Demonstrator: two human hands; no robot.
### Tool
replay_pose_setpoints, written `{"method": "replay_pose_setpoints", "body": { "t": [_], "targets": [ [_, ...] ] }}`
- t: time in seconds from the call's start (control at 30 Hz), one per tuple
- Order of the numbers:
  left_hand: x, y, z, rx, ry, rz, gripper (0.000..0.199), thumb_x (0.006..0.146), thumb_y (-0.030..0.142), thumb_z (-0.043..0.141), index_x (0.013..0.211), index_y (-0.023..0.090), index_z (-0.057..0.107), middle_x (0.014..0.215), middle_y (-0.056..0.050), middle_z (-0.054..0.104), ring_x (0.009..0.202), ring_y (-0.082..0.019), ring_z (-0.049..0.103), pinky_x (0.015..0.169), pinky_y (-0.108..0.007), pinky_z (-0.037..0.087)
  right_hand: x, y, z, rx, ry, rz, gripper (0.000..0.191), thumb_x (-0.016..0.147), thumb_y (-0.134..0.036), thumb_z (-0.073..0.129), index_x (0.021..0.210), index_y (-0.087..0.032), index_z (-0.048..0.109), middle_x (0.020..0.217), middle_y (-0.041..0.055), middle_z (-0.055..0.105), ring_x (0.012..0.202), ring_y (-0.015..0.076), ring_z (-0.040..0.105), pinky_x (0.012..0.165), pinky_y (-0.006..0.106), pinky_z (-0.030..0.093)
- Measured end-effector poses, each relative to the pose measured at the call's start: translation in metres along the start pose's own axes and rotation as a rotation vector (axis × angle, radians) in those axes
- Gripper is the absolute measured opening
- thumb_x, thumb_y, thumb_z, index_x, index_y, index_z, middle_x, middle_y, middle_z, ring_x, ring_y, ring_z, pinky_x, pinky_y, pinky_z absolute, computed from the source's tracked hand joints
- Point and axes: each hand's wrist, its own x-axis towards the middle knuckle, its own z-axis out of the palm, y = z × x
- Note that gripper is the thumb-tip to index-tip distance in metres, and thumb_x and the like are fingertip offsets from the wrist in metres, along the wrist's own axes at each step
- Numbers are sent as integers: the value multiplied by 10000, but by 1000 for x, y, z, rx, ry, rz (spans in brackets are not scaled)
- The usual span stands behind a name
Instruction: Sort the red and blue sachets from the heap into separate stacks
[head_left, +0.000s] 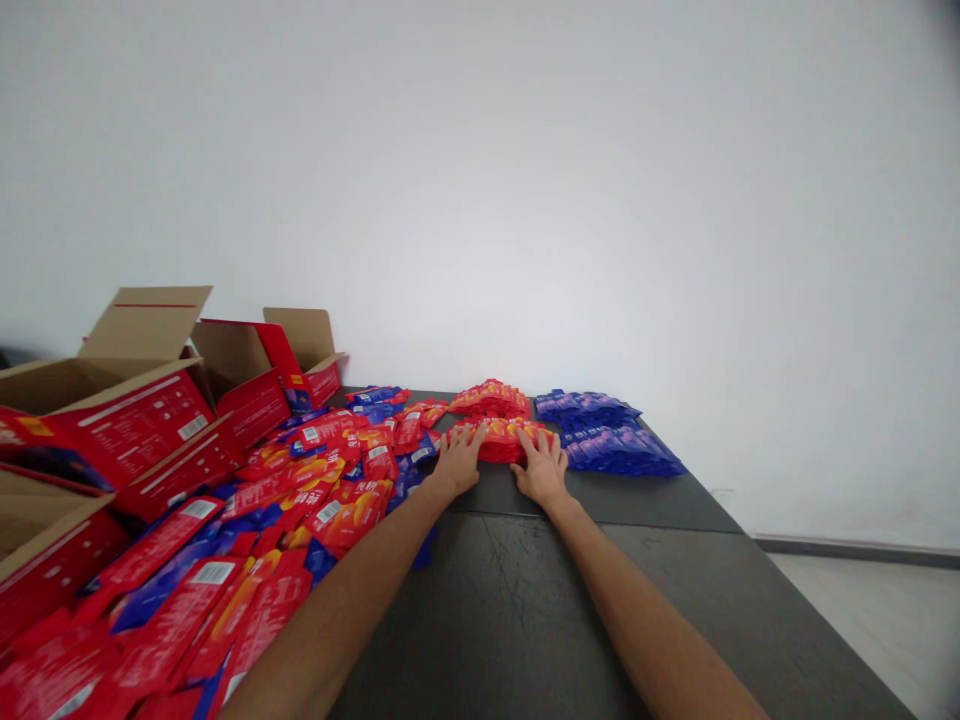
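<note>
A neat row of red packets point(498, 440) lies on the dark table point(510, 600), with both my hands on it. My left hand point(458, 462) rests on its left end, fingers spread. On its right end lies my right hand point(543, 468), its fingers also apart. Behind this row is another stack of red packets point(490, 399). To the right of my right hand are two stacks of blue packets, a front one point(622, 451) and a rear one point(585, 407). The undersides of my hands are hidden.
A loose heap of red and blue packets point(315, 490) covers the table's left side. Open red cardboard boxes point(142, 420) stand beyond it at the far left. A white wall point(510, 200) rises behind the table, whose right edge drops to a pale floor point(870, 600).
</note>
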Motion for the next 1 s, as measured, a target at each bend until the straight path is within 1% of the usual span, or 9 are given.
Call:
{"method": "replay_pose_setpoints", "body": {
  "t": [0.1, 0.2, 0.33, 0.47, 0.57, 0.7, 0.83, 0.93, 1.0],
  "targets": [
    [-12, -1, -2, 55, 73, -65, 877, 776, 189, 528, 1563, 149, 144, 1605, -191, 216, 1487, -370, 135, 1174, -574, 65, -14, -8, -8, 22, 36, -22, 821, 834, -399, 627, 1546, -335, 221, 1605, 84, 203, 1457, 358, 100, 1113, 515, 147],
    [-26, -10, -5, 97, 113, -186, 711, 886, 278, 417, 1539, 81, 217, 1574, -241, 265, 1475, -378, 174, 1161, -586, 99, -31, -18, -19, 36, 55, -33, 797, 854, -388, 583, 1553, -312, 209, 1601, 80, 225, 1446, 339, 147, 1121, 491, 159],
    [-49, -28, -12, 122, 23, -278, 638, 923, 424, 375, 1488, 127, 362, 1548, -225, 337, 1431, -401, 281, 1113, -624, 193, -54, -28, -35, 46, 46, -46, 780, 867, -377, 545, 1561, -302, 196, 1604, 70, 233, 1439, 331, 176, 1126, 478, 168],
    [-74, -38, -22, 141, 3, -258, 612, 938, 458, 341, 1441, 127, 449, 1527, -196, 388, 1420, -371, 316, 1142, -532, 200, -77, -35, -43, 66, 44, -60, 751, 858, -355, 544, 1547, -286, 253, 1595, 76, 258, 1420, 320, 222, 1116, 465, 207],
    [-93, -35, -32, 144, -20, -268, 601, 929, 456, 361, 1396, 111, 516, 1503, -211, 416, 1408, -383, 330, 1136, -520, 218, -94, -41, -45, 71, 34, -66, 717, 863, -347, 536, 1533, -276, 291, 1592, 79, 261, 1416, 313, 228, 1111, 459, 217],
    [-118, -27, -42, 195, 6, -282, 555, 915, 443, 384, 1338, 151, 593, 1444, -204, 493, 1358, -390, 394, 1108, -540, 253, -120, -45, -49, 74, 31, -74, 676, 862, -332, 540, 1506, -268, 348, 1585, 91, 273, 1408, 312, 239, 1100, 456, 232],
    [-142, -18, -50, 233, 19, -289, 521, 912, 449, 385, 1238, 162, 673, 1348, -204, 574, 1292, -384, 458, 1077, -525, 287, -145, -44, -53, 75, 20, -98, 627, 849, -329, 553, 1458, -257, 423, 1573, 101, 293, 1391, 316, 262, 1086, 456, 255],
    [-160, -8, -56, 224, 1, -275, 503, 919, 446, 373, 1158, 164, 714, 1289, -216, 606, 1252, -383, 483, 1038, -519, 318, -163, -43, -58, 70, 3, -106, 606, 844, -317, 554, 1438, -250, 449, 1568, 104, 299, 1384, 316, 272, 1080, 457, 266],
    [-172, 1, -58, 214, -15, -265, 470, 916, 434, 386, 1139, 186, 718, 1277, -207, 614, 1253, -386, 475, 1038, -548, 297, -175, -42, -63, 69, -5, -113, 595, 845, -308, 551, 1430, -246, 459, 1565, 104, 305, 1382, 315, 274, 1082, 457, 266]
  ]
}}
